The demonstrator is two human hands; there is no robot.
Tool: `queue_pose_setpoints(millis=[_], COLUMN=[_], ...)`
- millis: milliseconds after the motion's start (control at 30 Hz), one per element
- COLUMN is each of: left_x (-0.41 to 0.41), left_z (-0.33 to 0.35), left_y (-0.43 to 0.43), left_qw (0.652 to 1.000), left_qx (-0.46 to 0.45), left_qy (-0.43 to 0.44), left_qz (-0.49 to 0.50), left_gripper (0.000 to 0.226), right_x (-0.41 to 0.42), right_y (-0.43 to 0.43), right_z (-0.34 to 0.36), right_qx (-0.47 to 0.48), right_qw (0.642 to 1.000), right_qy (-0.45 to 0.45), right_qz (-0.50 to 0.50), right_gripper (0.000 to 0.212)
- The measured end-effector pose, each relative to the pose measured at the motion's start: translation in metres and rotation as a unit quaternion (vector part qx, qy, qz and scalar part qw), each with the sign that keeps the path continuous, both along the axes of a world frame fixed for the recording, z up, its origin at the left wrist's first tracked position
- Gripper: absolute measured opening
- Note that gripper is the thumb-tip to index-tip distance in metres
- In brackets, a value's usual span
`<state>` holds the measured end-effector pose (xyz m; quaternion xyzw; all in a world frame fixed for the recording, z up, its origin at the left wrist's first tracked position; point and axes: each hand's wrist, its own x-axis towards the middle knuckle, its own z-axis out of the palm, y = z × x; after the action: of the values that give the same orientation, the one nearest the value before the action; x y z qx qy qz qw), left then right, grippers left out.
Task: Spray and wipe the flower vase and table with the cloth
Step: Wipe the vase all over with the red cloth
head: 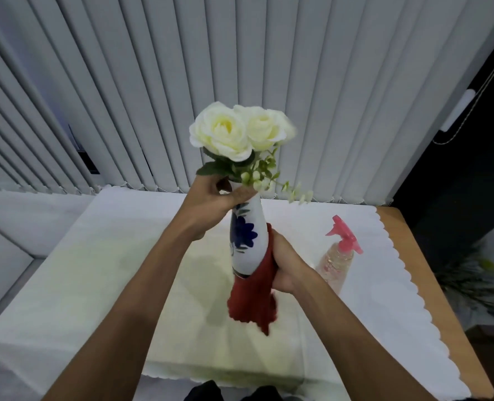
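A white vase (247, 241) with a blue flower pattern is held up above the table (95, 285), tilted slightly, with cream roses (234, 131) in its mouth. My left hand (214, 199) grips the vase's neck just under the leaves. My right hand (285, 267) presses a red cloth (254, 296) against the vase's lower right side; the cloth wraps the base and hangs down below it. The vase's bottom is hidden by the cloth.
A clear spray bottle (337, 264) with a pink trigger head stands on the white scalloped tablecloth, right of the vase. The wooden table edge (431, 273) shows at the right. Grey vertical blinds (240, 68) hang behind the table. A dark plant (477, 282) sits at far right.
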<state>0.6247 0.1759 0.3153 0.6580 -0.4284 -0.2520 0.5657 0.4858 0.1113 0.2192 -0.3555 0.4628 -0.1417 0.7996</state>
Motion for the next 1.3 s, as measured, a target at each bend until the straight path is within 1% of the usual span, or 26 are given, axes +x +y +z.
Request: queue_pose_setpoints(millis=[100, 133, 200, 267, 300, 333, 367, 433, 500, 567, 600, 667, 767, 833, 900, 933, 1000, 1067, 1100, 1133, 1200, 1267, 1300], left_x=[-0.002, -0.004, -0.006, -0.007, -0.006, -0.005, -0.004, -0.005, -0.007, -0.006, -0.005, -0.001, 0.001, 0.002, 0.003, 0.002, 0.004, 0.005, 0.005, 0.004, -0.001, -0.005, -0.006], left_z=[-0.003, -0.003, -0.002, -0.001, -0.002, -0.003, -0.004, -0.005, -0.007, -0.006, -0.003, 0.002, 0.002, -0.002, -0.003, -0.003, -0.002, -0.002, -0.003, -0.005, -0.011, -0.019, -0.020], left_y=[-0.006, -0.008, -0.009, -0.008, -0.007, -0.007, -0.006, -0.004, -0.003, -0.002, -0.001, 0.000, 0.001, 0.002, 0.003, 0.005, 0.007, 0.010, 0.011, 0.012, 0.013, 0.013, 0.013], left_qw=[1.000, 0.999, 0.997, 0.987, 0.983, 0.982, 0.984, 0.987, 0.986, 0.984, 0.983, 0.985, 0.993, 0.995, 0.996, 0.997, 0.997, 0.995, 0.995, 0.994, 0.992, 0.991, 0.991], left_qx=[-0.015, -0.018, -0.011, 0.022, 0.035, 0.037, 0.035, 0.032, 0.028, 0.016, 0.007, 0.000, 0.001, 0.014, 0.005, -0.009, -0.027, -0.015, -0.007, -0.002, 0.013, 0.026, 0.028], left_qy=[-0.020, -0.021, -0.035, -0.092, -0.106, -0.102, -0.082, -0.013, 0.017, 0.012, 0.009, 0.000, -0.039, -0.078, -0.077, -0.069, -0.073, -0.094, -0.101, -0.109, -0.123, -0.130, -0.131], left_qz=[0.019, 0.036, 0.074, 0.126, 0.146, 0.152, 0.153, 0.157, 0.164, 0.176, 0.181, 0.175, 0.110, 0.064, 0.035, 0.021, 0.010, 0.018, 0.024, 0.025, 0.018, -0.004, -0.019], left_gripper=[0.049, 0.054, 0.060, 0.054, 0.048, 0.044, 0.040, 0.033, 0.034, 0.034, 0.031, 0.032, 0.034, 0.034, 0.034, 0.035, 0.036, 0.030, 0.029, 0.030, 0.035, 0.030, 0.027], right_x=[0.004, 0.008, 0.013, 0.015, 0.015, 0.015, 0.014, 0.012, 0.013, 0.012, 0.010, 0.010, 0.014, 0.020, 0.022, 0.020, 0.013, 0.006, 0.004, 0.003, 0.005, 0.004, 0.005], right_y=[0.003, 0.004, 0.003, 0.001, 0.001, 0.001, 0.001, 0.004, 0.009, 0.014, 0.014, 0.015, 0.017, 0.015, 0.011, 0.008, -0.001, -0.007, -0.007, -0.007, -0.009, -0.009, -0.010], right_z=[-0.006, -0.005, -0.004, -0.004, -0.004, -0.005, -0.007, -0.007, 0.001, 0.017, 0.022, 0.038, 0.067, 0.080, 0.080, 0.074, 0.054, 0.031, 0.023, 0.023, 0.033, 0.053, 0.059], right_qx=[0.049, 0.046, 0.019, -0.029, -0.047, -0.066, -0.085, -0.125, -0.152, -0.188, -0.213, -0.276, -0.365, -0.383, -0.390, -0.385, -0.338, -0.288, -0.266, -0.245, -0.230, -0.217, -0.211], right_qw=[0.996, 0.995, 0.993, 0.987, 0.985, 0.982, 0.980, 0.975, 0.973, 0.969, 0.964, 0.950, 0.925, 0.920, 0.918, 0.921, 0.937, 0.941, 0.941, 0.946, 0.961, 0.974, 0.976], right_qy=[-0.064, -0.062, -0.021, 0.027, 0.042, 0.056, 0.069, 0.089, 0.100, 0.117, 0.125, 0.130, 0.096, 0.064, 0.047, 0.052, 0.089, 0.159, 0.178, 0.175, 0.117, 0.024, -0.001], right_qz=[-0.028, -0.056, -0.117, -0.153, -0.162, -0.168, -0.169, -0.163, -0.140, -0.112, -0.096, -0.069, -0.040, -0.051, -0.047, -0.033, 0.009, 0.084, 0.111, 0.120, 0.099, 0.065, 0.045], right_gripper=[0.049, 0.047, 0.040, 0.033, 0.033, 0.034, 0.037, 0.044, 0.049, 0.049, 0.046, 0.043, 0.044, 0.045, 0.047, 0.049, 0.052, 0.052, 0.051, 0.049, 0.040, 0.023, 0.021])
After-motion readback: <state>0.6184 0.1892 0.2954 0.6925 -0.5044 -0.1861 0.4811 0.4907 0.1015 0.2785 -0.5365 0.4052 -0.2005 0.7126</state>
